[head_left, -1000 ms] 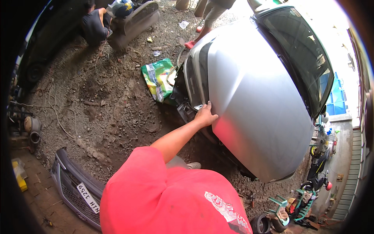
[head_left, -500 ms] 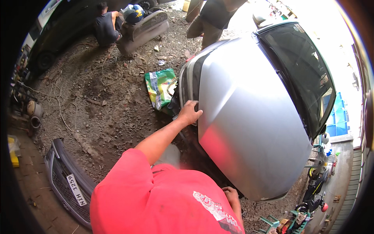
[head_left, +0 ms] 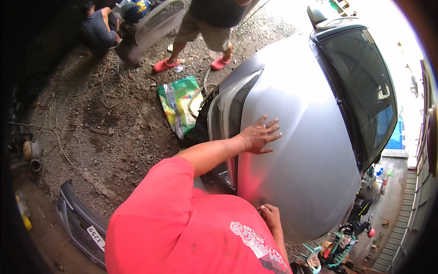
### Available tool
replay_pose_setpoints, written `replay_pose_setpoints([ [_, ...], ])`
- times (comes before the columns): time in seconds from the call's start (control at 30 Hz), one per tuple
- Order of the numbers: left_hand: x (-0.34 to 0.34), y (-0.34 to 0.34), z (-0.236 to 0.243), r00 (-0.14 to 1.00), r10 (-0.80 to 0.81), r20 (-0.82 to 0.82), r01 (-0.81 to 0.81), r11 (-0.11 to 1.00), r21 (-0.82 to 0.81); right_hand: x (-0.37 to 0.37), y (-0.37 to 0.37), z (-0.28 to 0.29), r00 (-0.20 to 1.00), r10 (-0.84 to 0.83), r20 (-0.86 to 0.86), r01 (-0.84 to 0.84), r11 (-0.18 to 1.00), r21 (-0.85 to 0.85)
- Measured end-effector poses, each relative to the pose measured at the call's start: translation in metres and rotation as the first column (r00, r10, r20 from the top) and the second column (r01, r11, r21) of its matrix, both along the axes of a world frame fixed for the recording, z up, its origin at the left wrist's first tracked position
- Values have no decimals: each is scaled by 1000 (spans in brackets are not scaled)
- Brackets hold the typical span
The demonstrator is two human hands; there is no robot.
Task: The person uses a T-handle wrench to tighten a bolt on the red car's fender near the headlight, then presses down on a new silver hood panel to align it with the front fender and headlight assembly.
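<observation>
My left hand (head_left: 261, 136) lies with fingers spread on the silver car hood (head_left: 301, 173), a ring showing on one finger. It rests near the hood's front part, by the headlight (head_left: 228, 107). My right hand (head_left: 271, 214) is at the hood's near part, its fingers curled in; what they hold, if anything, is hidden. Against the front end of the car, a dark gap shows below the hood edge, and the bumper is off.
A detached grille and bumper piece (head_left: 82, 223) lies at lower left. A green and yellow sack (head_left: 180, 107) and a hose (head_left: 194, 102) lie by the car's front corner. A person in red clogs (head_left: 165, 65) stands beyond; another person (head_left: 98, 29) squats at far left.
My left hand has gone from the hood's front edge to flat on top of it. My right hand has moved up onto the hood's near part. The standing person's feet have come into view.
</observation>
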State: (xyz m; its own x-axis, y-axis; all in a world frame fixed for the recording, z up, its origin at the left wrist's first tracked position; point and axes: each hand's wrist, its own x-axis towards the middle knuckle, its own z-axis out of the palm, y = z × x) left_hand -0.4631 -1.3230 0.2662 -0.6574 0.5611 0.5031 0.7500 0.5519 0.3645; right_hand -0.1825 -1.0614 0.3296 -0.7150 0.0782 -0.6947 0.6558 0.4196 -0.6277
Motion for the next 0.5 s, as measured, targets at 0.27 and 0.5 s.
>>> replay_pose_setpoints([
  [0.27,-8,-7,-10,1000,-23,19,22,996,85,-93,-49,4,903,327,278,-397,883,251],
  [0.5,-13,-11,-16,999,-25,36,16,976,217,-96,-40,-3,867,324,380,-420,884,206],
])
